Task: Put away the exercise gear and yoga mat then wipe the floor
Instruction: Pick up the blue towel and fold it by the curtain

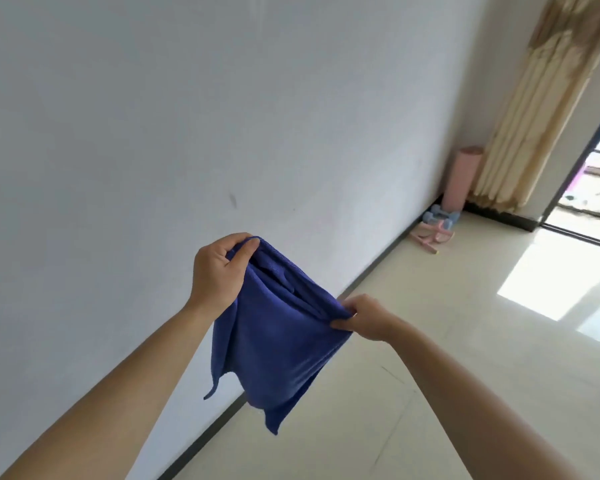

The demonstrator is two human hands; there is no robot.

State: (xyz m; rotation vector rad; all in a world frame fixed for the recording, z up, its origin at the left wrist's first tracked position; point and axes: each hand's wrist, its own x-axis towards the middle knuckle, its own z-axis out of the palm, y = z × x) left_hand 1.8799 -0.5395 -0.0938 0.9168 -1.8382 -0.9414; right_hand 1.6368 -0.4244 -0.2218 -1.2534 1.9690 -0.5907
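Note:
A dark blue cloth [278, 344] hangs in the air in front of me, held by its top edge. My left hand [219, 271] pinches its upper left corner. My right hand [364, 318] grips the upper right corner, lower and nearer the floor. In the far corner a rolled pink yoga mat [462, 183] stands upright against the wall. At its foot lie light blue dumbbells [440, 216] and a pink piece of exercise gear [430, 237] on the floor.
A white wall [153, 133] with a dark skirting board runs along the left. Pale floor tiles [447, 358] stretch to the right. Beige curtains [548, 109] hang by an open sliding door [593, 188], with a sunlit patch on the floor.

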